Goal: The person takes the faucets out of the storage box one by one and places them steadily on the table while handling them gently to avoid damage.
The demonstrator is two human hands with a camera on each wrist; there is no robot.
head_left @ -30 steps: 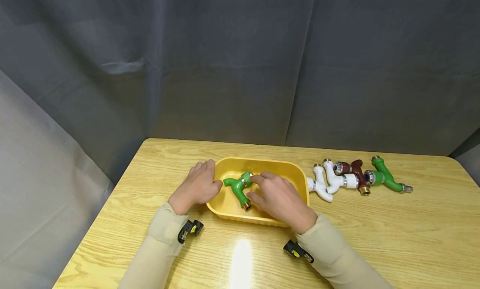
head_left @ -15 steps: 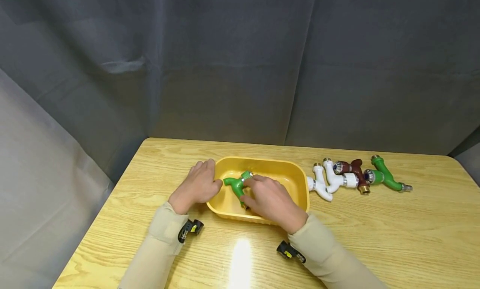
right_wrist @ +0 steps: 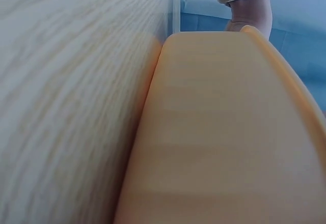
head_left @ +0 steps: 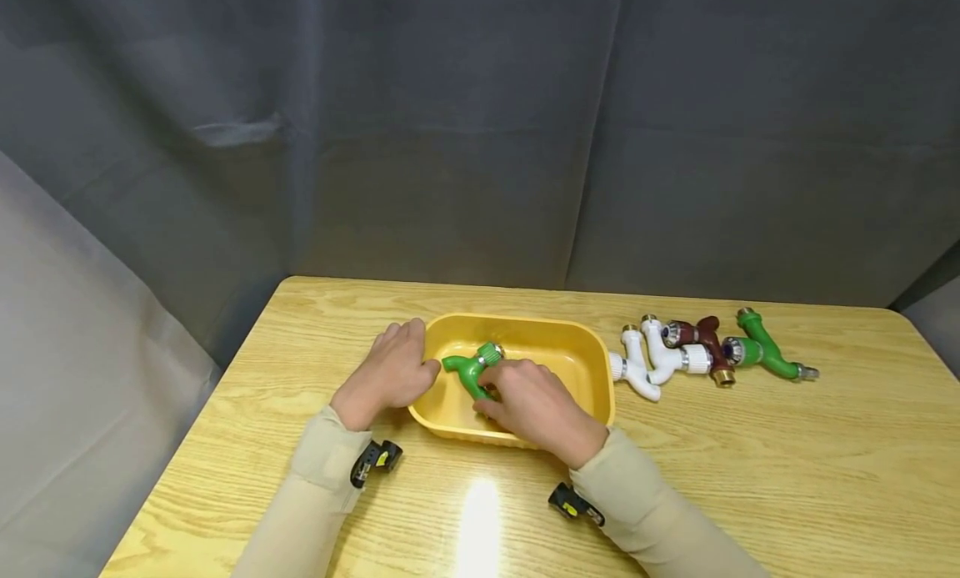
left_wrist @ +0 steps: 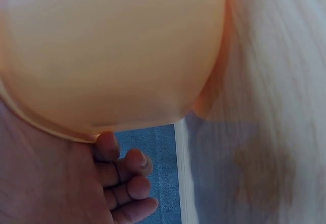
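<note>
A green tap (head_left: 470,370) lies inside the yellow tub (head_left: 555,329), its ribbed knob towards the back. My right hand (head_left: 536,407) reaches over the tub's front side and grips the lower body of that tap between thumb and fingers. The tap's threaded end is hidden beneath this hand. At the tub's left end, my left hand (head_left: 393,368) holds the rim, thumb on the inner side. In the left wrist view its curled fingers (left_wrist: 133,188) show by the tub's outer wall. The right wrist view shows only the tub's outer side (right_wrist: 214,127), not the right hand.
Right of the tub, two white taps (head_left: 636,365) (head_left: 663,354), a dark red tap (head_left: 707,338) and another green tap (head_left: 765,344) lie in a row on the wooden table (head_left: 750,461). A grey curtain (head_left: 450,144) hangs behind the table.
My right hand has moved left and lower onto the green tap's body, and its fingers have closed round it. The left hand has stayed on the tub's rim.
</note>
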